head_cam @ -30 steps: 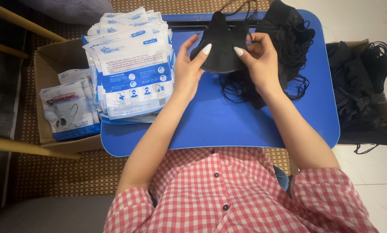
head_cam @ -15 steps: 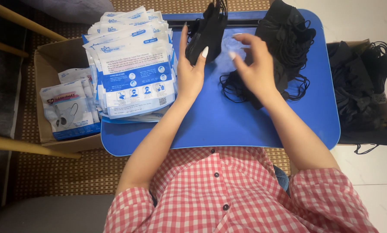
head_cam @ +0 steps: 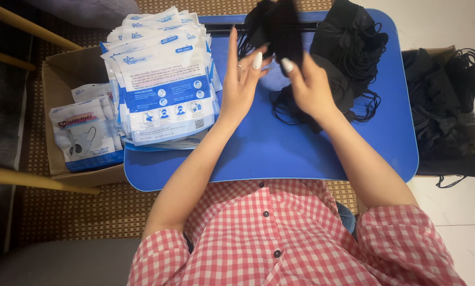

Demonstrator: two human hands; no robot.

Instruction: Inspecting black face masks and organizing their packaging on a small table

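Holding a black face mask raised over the far edge of the blue lap table, between both hands. Left hand: palm turned up, fingers extended and spread, thumb tip pressing the mask's lower edge; open apart from that thumb contact. Right hand: fingers curled, thumb and forefinger pinching the mask's lower right edge. Judged light, soft and limp: thin fabric that folds and drapes, with elastic ear loops prone to snagging. Not fragile, not slippery. Best taken by the folded body edge with a light pinch, not by the loops, which look likely to tangle with the pile of loose black masks lying just beside and partly under the right hand. Stack of white-and-blue flat pouches occupying the table's left portion, overhanging its left edge above a cardboard box holding more pouches. Second box of black masks off the table's right side. Open room: bare blue surface between the forearms and toward the near rounded edge; little clearance at the far edge, where a dark strip runs beneath the mask.
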